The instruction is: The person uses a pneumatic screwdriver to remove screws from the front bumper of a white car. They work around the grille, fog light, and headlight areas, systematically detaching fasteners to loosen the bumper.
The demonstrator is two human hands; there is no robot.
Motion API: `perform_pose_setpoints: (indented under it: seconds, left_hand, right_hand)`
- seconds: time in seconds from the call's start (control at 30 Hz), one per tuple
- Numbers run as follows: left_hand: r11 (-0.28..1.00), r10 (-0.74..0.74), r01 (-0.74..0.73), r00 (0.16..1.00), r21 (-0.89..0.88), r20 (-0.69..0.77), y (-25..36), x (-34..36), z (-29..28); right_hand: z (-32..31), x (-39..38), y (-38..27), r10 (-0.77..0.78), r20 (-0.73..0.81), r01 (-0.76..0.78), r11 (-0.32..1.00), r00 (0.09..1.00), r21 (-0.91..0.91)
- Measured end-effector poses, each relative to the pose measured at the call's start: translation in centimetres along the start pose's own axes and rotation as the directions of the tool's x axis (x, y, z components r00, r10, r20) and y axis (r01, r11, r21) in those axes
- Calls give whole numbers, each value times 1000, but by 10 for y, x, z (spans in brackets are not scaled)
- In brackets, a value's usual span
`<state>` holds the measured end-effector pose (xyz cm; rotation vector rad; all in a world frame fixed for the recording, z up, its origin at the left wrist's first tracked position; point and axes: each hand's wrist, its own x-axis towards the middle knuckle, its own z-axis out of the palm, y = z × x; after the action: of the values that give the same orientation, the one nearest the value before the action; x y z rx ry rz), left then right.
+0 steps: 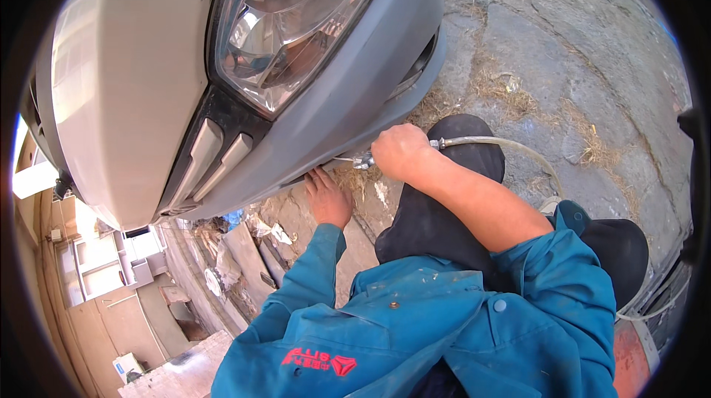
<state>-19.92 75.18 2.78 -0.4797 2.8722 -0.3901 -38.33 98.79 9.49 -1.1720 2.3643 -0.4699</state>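
Note:
In front of me is a car's front end with a grey bumper [348, 76] and a clear headlight [289, 42]. My right hand [401, 152] is closed around a metal air blow gun [363, 162], and its thin nozzle points left at the bumper's lower edge. A pale hose [511, 143] joins the gun by a metal fitting and runs right over my knee. My left hand [328, 199] rests with fingers stretched out against the bumper's underside, just left of the nozzle. Its fingertips are partly hidden by that edge.
Cracked concrete ground [548, 35] with dry grass lies at the right. Boards and rubbish [248, 257] are piled at the lower left, near a building wall [96, 316]. The hose curls behind my right knee [615, 253].

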Motion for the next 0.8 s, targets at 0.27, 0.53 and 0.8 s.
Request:
perform_pose_setpoints:
  seconds: [0.27, 0.53, 0.8]
  left_hand:
    - [943, 115, -167, 975, 287, 188, -54, -17, -43]
    - [758, 187, -288, 956, 585, 228, -92, -32, -50]
    - [857, 145, -297, 923, 422, 356, -61, -5, -25]
  right_hand:
    - [-5, 1, 7, 2, 23, -2, 1000, 1000, 7]
    - [-9, 1, 10, 11, 44, -13, 999, 999, 33]
    - [-28, -4, -10, -89, 146, 87, 996, 985, 22]
